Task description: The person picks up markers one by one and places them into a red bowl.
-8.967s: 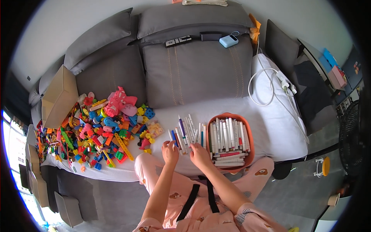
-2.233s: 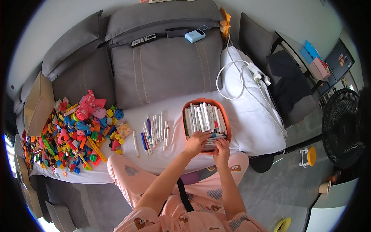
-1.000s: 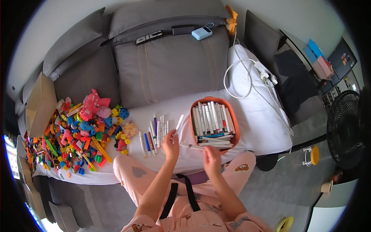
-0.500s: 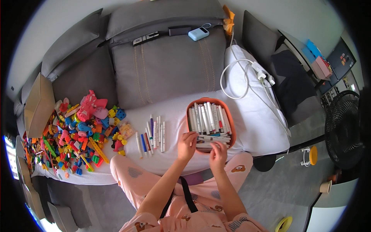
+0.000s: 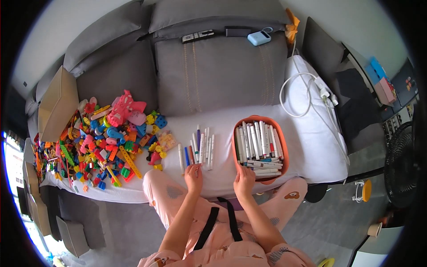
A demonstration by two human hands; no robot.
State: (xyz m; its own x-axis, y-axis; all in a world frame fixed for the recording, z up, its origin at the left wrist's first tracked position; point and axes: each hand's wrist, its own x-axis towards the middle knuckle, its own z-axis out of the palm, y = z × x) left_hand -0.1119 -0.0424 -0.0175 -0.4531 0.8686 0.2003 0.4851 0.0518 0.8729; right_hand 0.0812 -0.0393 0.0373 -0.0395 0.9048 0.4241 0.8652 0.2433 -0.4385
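My left hand is at the lower ends of a loose row of markers on the white sheet, closest to the blue marker and a brown one. Its fingers are drawn together, and whatever they hold is hidden. Against the near left corner of an orange basket, my right hand has its fingers curled. I cannot make out whether they grip the rim or something small. White-barrelled markers fill the basket, most standing lengthwise and several lying crosswise at the near end.
A heap of colourful toys and blocks lies to the left beside a tipped beige bin. Grey cushions line the back, with a light blue device on top. White cables trail at right. A black fan stands far right.
Both hands have left the inside of the basket. My left hand went left to the loose markers; my right drew back to the basket's near left corner. The whole view has shifted.
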